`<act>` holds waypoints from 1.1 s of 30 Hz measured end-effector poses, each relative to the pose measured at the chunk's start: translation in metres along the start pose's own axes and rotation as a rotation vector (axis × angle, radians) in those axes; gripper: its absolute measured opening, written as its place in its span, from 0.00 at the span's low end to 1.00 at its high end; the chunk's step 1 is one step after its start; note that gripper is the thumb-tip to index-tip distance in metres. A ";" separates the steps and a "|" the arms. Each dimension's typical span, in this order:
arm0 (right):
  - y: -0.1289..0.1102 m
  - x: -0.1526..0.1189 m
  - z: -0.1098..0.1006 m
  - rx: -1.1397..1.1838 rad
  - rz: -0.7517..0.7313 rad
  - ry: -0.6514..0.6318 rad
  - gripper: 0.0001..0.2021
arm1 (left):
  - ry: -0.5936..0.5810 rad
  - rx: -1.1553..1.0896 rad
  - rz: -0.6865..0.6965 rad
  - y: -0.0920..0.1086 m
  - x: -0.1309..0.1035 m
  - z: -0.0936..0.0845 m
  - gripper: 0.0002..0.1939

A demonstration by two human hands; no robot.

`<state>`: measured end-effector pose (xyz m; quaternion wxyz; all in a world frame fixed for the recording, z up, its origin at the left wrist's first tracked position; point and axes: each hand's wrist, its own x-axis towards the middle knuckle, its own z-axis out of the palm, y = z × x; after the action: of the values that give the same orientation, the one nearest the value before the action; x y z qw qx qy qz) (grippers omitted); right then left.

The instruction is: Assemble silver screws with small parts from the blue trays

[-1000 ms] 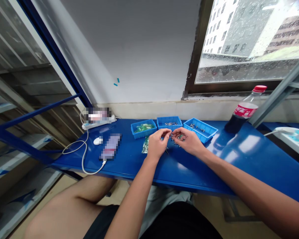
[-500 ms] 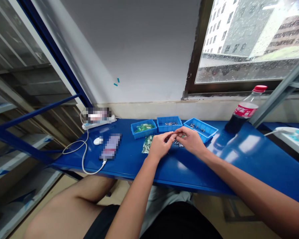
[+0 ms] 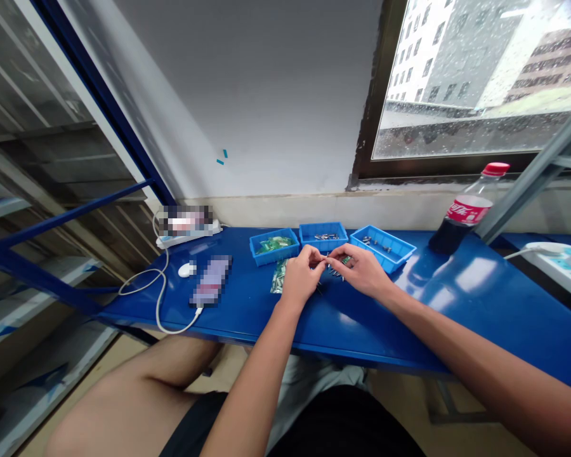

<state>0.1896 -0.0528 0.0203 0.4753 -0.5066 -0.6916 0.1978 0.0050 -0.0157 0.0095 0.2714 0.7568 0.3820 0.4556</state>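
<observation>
My left hand (image 3: 304, 271) and my right hand (image 3: 356, 266) meet fingertip to fingertip above the blue table (image 3: 247, 298). Both are closed in a pinch; whatever sits between the fingers is too small and hidden to name. Partly behind my left hand lies a clear green-tinted bag (image 3: 278, 277) of small metal parts. Loose metal pieces (image 3: 335, 273) lie on the table under my right hand. Just beyond the hands stand three blue bins: the left bin (image 3: 272, 257) holds green bags, the middle bin (image 3: 324, 245) thin metal pieces, the right bin (image 3: 400, 256) a few small metal parts.
A cola bottle (image 3: 466, 212) with a red cap stands at the right near the window. To the left lie a blurred phone (image 3: 212, 280) on a white cable (image 3: 160, 304), a small white case (image 3: 187, 270) and a power strip (image 3: 190, 233). Another power strip (image 3: 556, 273) is far right.
Both hands have shifted slightly to the left and their fingers have changed position, the fingertips still together. The bins, bag and bottle stay where they were.
</observation>
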 end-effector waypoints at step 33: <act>0.008 0.000 0.008 0.159 0.098 -0.130 0.17 | 0.005 -0.217 -0.034 0.005 0.005 -0.001 0.09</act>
<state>0.1875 -0.0480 0.0102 0.4578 -0.4866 -0.6775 0.3076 0.0071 -0.0146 0.0163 0.3588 0.7151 0.3440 0.4916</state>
